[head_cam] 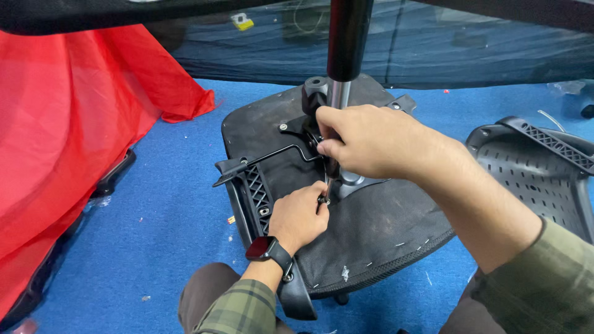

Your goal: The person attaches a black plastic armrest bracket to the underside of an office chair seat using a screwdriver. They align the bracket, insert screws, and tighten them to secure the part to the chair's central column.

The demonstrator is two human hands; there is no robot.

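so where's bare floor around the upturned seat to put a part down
The widest bare patch is blue carpet between the red cloth and the upturned seat. A narrower strip lies between the seat and the perforated black shell. It is crowded at the seat's middle, where the left hand, right hand, lever and gas column meet.

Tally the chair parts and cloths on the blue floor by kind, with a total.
Upturned black fabric-covered chair seat: 1
Black-and-chrome gas lift cylinder: 1
Black perforated plastic chair shell: 1
Red cloth: 1
Dark mesh sheet: 1
Total: 5
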